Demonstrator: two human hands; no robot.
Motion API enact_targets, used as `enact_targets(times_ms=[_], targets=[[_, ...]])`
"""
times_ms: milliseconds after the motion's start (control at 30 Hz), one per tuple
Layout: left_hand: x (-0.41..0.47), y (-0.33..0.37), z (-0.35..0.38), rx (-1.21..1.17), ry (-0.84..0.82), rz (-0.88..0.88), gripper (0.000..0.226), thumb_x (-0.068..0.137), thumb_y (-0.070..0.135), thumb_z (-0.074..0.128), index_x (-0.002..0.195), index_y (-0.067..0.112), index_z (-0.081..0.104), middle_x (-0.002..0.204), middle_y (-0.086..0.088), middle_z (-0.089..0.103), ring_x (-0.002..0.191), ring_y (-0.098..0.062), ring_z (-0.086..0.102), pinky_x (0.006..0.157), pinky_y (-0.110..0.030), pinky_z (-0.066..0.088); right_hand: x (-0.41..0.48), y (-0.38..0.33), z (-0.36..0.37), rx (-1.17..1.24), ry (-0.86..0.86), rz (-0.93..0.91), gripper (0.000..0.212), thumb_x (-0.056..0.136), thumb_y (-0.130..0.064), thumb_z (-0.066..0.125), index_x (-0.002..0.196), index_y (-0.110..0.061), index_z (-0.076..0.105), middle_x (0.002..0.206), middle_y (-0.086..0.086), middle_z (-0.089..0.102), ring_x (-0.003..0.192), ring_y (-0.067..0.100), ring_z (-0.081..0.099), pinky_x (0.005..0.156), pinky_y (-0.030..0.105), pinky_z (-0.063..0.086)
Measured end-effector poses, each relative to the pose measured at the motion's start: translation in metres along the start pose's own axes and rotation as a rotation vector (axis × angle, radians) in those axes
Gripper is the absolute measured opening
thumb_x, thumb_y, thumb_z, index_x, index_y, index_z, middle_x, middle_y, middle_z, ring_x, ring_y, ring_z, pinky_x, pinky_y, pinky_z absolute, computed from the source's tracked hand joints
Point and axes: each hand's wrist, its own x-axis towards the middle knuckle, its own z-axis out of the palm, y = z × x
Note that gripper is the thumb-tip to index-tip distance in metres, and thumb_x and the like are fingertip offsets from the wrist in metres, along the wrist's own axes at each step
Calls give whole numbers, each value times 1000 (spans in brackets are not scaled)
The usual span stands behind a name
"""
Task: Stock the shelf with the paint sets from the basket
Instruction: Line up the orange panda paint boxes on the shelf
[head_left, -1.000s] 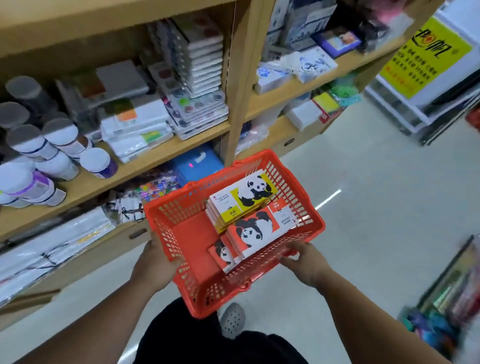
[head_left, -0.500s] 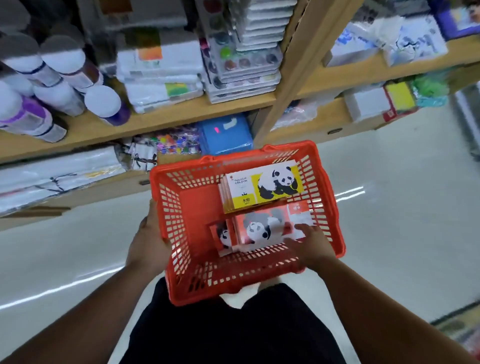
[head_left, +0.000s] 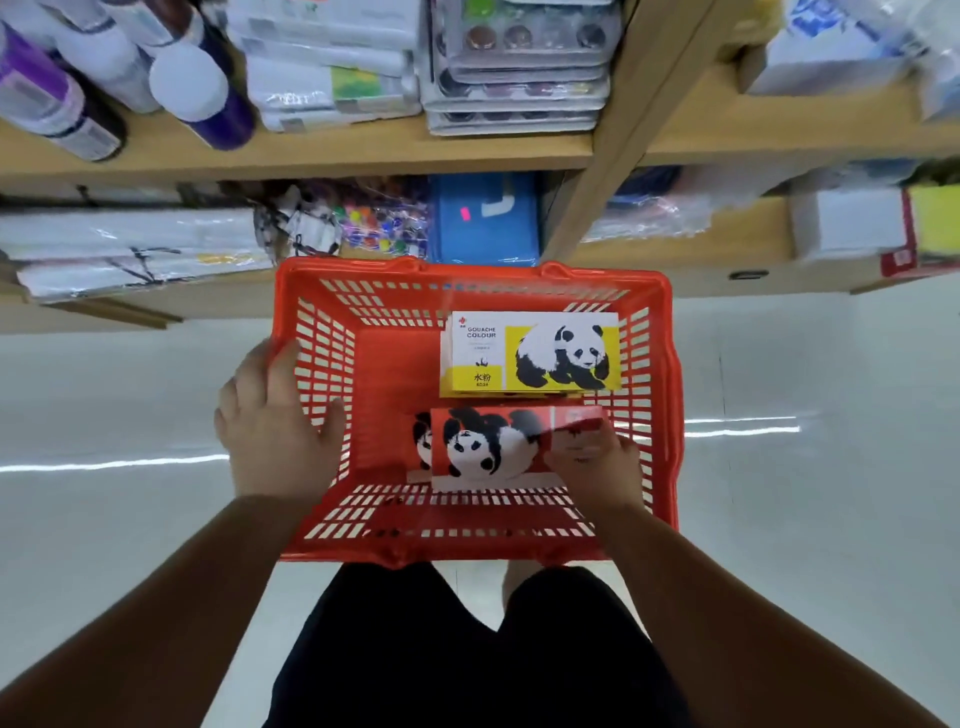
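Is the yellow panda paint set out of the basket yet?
No, the yellow panda paint set lies inside the orange basket, untouched by either hand.

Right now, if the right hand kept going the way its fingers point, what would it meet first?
The right hand points forward and left, already on the red panda paint set in the basket. Pushing on, it would slide along that box; beyond lies the yellow panda set, though depth is unclear.

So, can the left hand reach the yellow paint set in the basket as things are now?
Probably yes. The yellow paint set lies uncovered on top in the open basket. But the left hand grips the basket's side wall, so it must let go first.
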Motion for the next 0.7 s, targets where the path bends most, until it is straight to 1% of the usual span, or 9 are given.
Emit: enact_targets(times_ms=[100, 200, 300, 367, 433, 467, 567, 633, 700], targets=[[-18, 17, 20, -137, -197, 82, 69, 86, 53, 60, 141, 14, 49, 140, -15, 54, 128, -38, 50, 106, -54, 43, 8, -5, 0, 90, -18, 15, 80, 78, -53, 65, 150, -24, 43, 141, 13, 49, 129, 37, 51, 110, 57, 47], [-18, 30, 52, -259, -615, -203, 91, 83, 66, 69, 155, 21, 36, 155, -10, 42, 140, -32, 44, 112, -50, 41, 17, -5, 3, 180, -8, 19, 76, 78, -55, 65, 144, -22, 48, 137, 14, 56, 126, 38, 55, 106, 56, 50], [-12, 35, 81, -449, -801, -434, 85, 81, 64, 73, 151, 28, 41, 158, -4, 43, 138, -28, 47, 110, -45, 41, 26, -3, 11, 145, 25, -1, 58, 86, -47, 70, 132, -16, 54, 126, 16, 66, 120, 40, 61, 103, 54, 51], [-9, 36, 97, -624, -801, -537, 56, 83, 57, 73, 133, 36, 57, 133, 9, 57, 102, -11, 60, 85, -23, 48, 29, -4, 15, 134, 69, 13, 57, 83, -49, 71, 127, -18, 55, 122, 14, 68, 120, 38, 61, 104, 53, 52], [-5, 36, 109, -689, -806, -576, 48, 89, 53, 68, 132, 34, 58, 113, 14, 52, 77, 0, 49, 58, -14, 37, 29, -7, 17, 147, 102, 51, 67, 74, -54, 76, 129, -20, 57, 119, 9, 71, 115, 33, 65, 101, 51, 54], [-4, 33, 115, -710, -817, -579, 57, 91, 53, 67, 140, 28, 54, 120, 11, 53, 84, -5, 52, 61, -17, 37, 28, -8, 17, 169, 102, 74, 68, 70, -56, 78, 125, -21, 61, 113, 4, 73, 108, 29, 69, 97, 50, 57], [0, 21, 126, -769, -736, -619, 68, 89, 51, 70, 146, 18, 52, 147, -6, 54, 131, -29, 52, 102, -38, 42, 28, -9, 24, 210, 33, 90, 54, 70, -57, 86, 106, -25, 62, 93, -10, 72, 89, 17, 71, 87, 44, 62], [2, 10, 127, -826, -631, -676, 47, 88, 42, 75, 126, 17, 64, 125, -2, 67, 115, -25, 62, 101, -35, 42, 29, -12, 33, 152, -25, 55, 43, 76, -52, 86, 102, -30, 60, 92, -12, 69, 88, 15, 69, 86, 42, 62], [4, 3, 125, -840, -615, -696, 29, 87, 42, 77, 108, 26, 62, 95, 12, 65, 83, -8, 59, 81, -26, 44, 30, -17, 43, 126, -65, 42, 61, 76, -51, 85, 128, -26, 64, 119, 0, 66, 106, 24, 68, 90, 46, 62]])
